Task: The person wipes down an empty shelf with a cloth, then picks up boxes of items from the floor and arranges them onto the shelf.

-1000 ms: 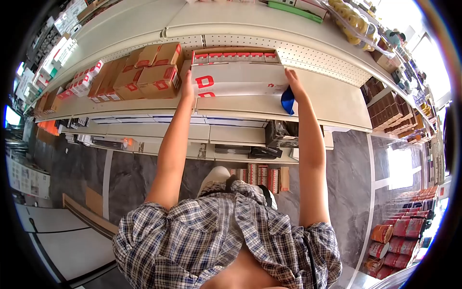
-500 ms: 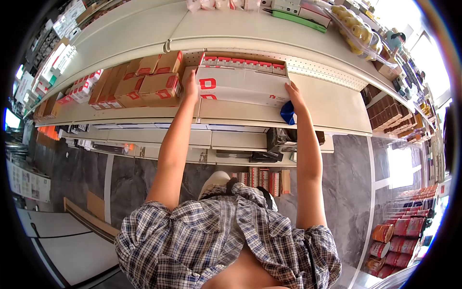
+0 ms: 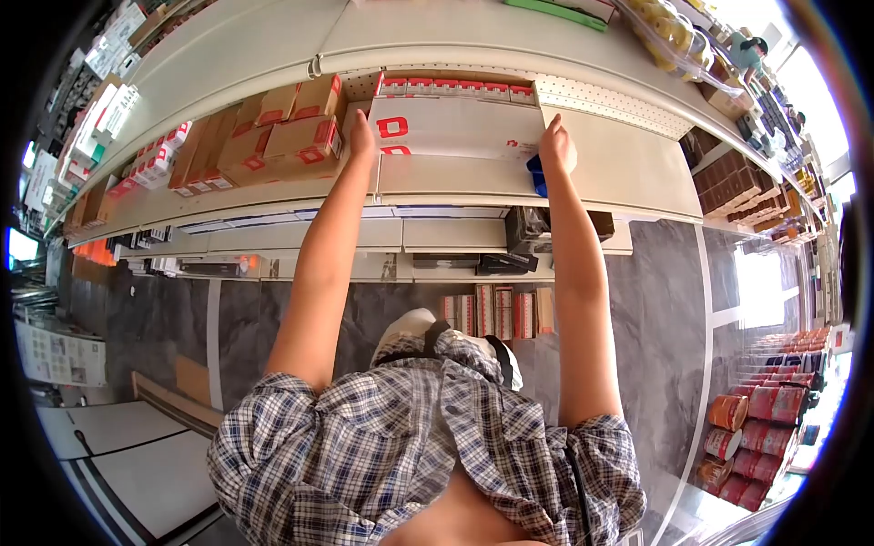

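A long white carton [image 3: 455, 130] with red logos stands on the shelf, its open top showing a row of small red-and-white boxes [image 3: 455, 88]. By the carton's left end is my left hand [image 3: 361, 138], fingers stretched out. My right hand [image 3: 558, 148] is at the right end, thumb and fingers apart, the fingers slightly bent. Neither hand grips the carton; whether the fingertips still touch it I cannot tell. A blue ring-shaped object [image 3: 537, 176] lies on the shelf, partly covered by my right wrist.
Brown cartons [image 3: 305, 141] are stacked left of the white one. An upper shelf [image 3: 455, 55] overhangs at the back. Lower shelves hold dark boxes [image 3: 528, 229]. Red-and-white packs [image 3: 492, 309] stand on the floor near my feet. A person [image 3: 748, 53] is far off at upper right.
My right hand has come away from the carton's face and turned beside its end. My left hand has loosened. The carton sits higher in the view, as does the shelf.
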The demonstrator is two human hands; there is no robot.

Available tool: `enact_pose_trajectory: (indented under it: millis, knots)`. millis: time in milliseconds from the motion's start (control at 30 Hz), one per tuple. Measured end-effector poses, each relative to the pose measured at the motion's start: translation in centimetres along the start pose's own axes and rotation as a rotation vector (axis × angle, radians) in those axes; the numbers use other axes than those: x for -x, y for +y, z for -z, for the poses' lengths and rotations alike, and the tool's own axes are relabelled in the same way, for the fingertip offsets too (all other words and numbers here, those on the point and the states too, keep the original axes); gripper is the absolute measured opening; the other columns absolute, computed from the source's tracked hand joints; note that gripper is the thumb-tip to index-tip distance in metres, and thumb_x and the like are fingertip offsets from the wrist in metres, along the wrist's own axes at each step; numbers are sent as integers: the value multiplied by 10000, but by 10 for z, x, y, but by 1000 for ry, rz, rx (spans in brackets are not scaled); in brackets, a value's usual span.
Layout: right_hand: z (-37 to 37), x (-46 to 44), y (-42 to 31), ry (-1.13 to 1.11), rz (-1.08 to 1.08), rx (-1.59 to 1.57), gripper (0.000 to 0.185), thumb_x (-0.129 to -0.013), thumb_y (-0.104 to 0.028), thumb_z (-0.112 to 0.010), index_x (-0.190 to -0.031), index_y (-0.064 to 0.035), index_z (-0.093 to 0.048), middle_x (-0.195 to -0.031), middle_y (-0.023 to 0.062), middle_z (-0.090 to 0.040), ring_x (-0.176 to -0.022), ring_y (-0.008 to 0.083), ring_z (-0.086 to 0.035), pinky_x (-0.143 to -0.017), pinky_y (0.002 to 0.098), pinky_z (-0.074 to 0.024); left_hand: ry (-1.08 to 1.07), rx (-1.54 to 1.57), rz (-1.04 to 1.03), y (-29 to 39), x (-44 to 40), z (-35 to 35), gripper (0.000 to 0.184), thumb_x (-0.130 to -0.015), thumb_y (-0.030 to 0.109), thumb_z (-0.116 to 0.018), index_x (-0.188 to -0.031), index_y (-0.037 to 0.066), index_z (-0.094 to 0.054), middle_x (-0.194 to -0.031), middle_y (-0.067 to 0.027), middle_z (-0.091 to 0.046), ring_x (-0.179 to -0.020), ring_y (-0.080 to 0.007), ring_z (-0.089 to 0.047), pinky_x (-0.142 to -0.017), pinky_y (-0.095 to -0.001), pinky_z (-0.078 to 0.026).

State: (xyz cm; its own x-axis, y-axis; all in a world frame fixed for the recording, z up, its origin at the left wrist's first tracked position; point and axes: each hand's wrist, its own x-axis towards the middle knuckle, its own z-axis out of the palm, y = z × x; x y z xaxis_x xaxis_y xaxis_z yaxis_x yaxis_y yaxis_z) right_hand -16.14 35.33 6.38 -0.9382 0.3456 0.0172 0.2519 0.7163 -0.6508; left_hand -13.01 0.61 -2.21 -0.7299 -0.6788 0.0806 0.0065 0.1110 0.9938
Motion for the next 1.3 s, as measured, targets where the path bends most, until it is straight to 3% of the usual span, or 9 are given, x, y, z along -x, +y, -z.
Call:
enact_pose_trajectory:
  millis: [200,267,367,500,600,667,733,967,1300]
  knots:
    - [-6,6,31,-193,-93,-220,659,-917,-511,-215,-979,1,-624,-807,164,-667,-867,300,-633,-829,408,-452,21,-13,-75,8,24,7,597,-949,430,-277,-1202,-76,-468,-1220,-220,-520,-1110,-329,-513,-937,-362,-377]
    - [-10,20,38,-188,-71,-212,563,-892,-474,-348,-981,11,-619,-746,155,-662,-824,271,-640,-791,382,-452,18,-75,-168,3,32,10,602,-941,436,-302,-1239,-71,-430,-1241,-216,-503,-1113,-325,-510,-939,-354,-377]
    - [-59,7,63,-361,189,-756,433,-857,-283,-525,-1071,92,-559,-876,116,-619,-719,201,-608,-703,295,-456,-151,-24,112,53,70,11,715,-885,486,-428,-1354,-32,-273,-1313,-217,-435,-1206,-354,-428,-1001,-380,-324]
    - [-31,18,49,-562,5,-778,400,-840,-236,-537,-1142,26,-523,-744,41,-506,-570,149,-437,-610,353,-517,151,-226,-252,-94,-31,-11,673,-873,472,-453,-1282,-55,-360,-1266,-242,-465,-1144,-381,-472,-955,-418,-362]
    - [28,51,64,-541,-81,-969,422,-845,-205,-516,-1215,-15,-448,-797,71,-555,-580,145,-436,-605,395,-532,19,-223,-246,32,99,20,515,-895,347,-451,-1163,-93,-468,-1190,-287,-499,-1127,-398,-472,-952,-409,-366]
    - [43,60,94,-634,-214,-1213,420,-841,-142,-460,-1244,-30,-433,-931,137,-607,-675,158,-458,-602,359,-500,230,-354,-428,27,156,16,323,-862,174,-511,-1105,-39,-508,-1090,-246,-548,-1041,-370,-512,-908,-406,-390]
    - [45,80,138,-784,-148,-1088,316,-843,-117,-447,-1134,-39,-542,-776,76,-620,-576,136,-439,-549,330,-487,262,-381,-609,11,221,10,242,-844,95,-525,-1068,5,-542,-1060,-163,-566,-1024,-300,-530,-904,-367,-402]
    - [-3,119,290,-889,-734,-1050,171,-803,-169,-588,-932,-60,-610,-746,37,-578,-686,184,-574,-681,351,-514,-248,-239,-115,-84,360,1,214,-834,-35,-455,-1014,5,-563,-934,-71,-631,-816,-150,-616,-755,-261,-468]
    - [-24,189,387,-867,-841,-1173,242,-859,-54,-474,-1086,-53,-557,-946,93,-613,-825,208,-611,-758,366,-521,-399,-161,128,-159,409,21,230,-818,-61,-420,-968,-9,-586,-902,-90,-639,-754,-148,-621,-705,-261,-494]
